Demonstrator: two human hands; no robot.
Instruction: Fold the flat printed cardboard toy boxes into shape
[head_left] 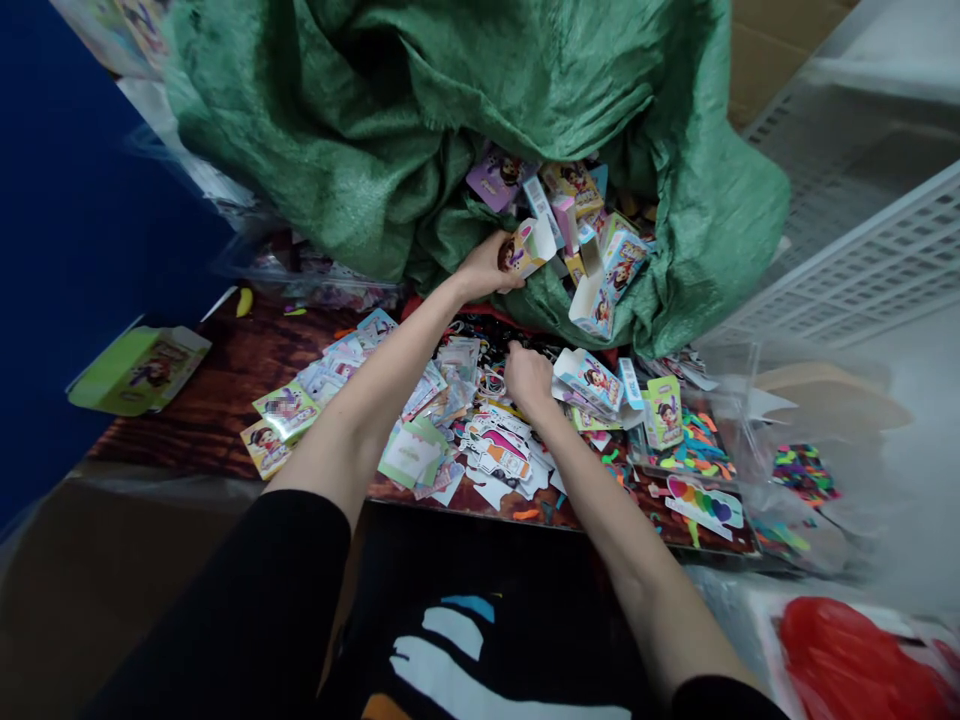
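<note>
Cluttered desk (187,420) under a green sack (360,120): left hand (484,268) clamped on a box (529,246) — right hand (527,375), grip closed, among cutouts (499,450). Heaped boxes (592,250) could slide from the sack's mouth.

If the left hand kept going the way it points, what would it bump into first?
Probably the small boxes spilling from the green sack. The left hand already holds one small box and points toward that pile, though depth is hard to judge.

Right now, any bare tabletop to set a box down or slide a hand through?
Bare wood shows only at the left, between the green box and the flat card pile. Centre and right are crowded: left hand holds a small box at the green sack; right hand sits among cutouts.
</note>
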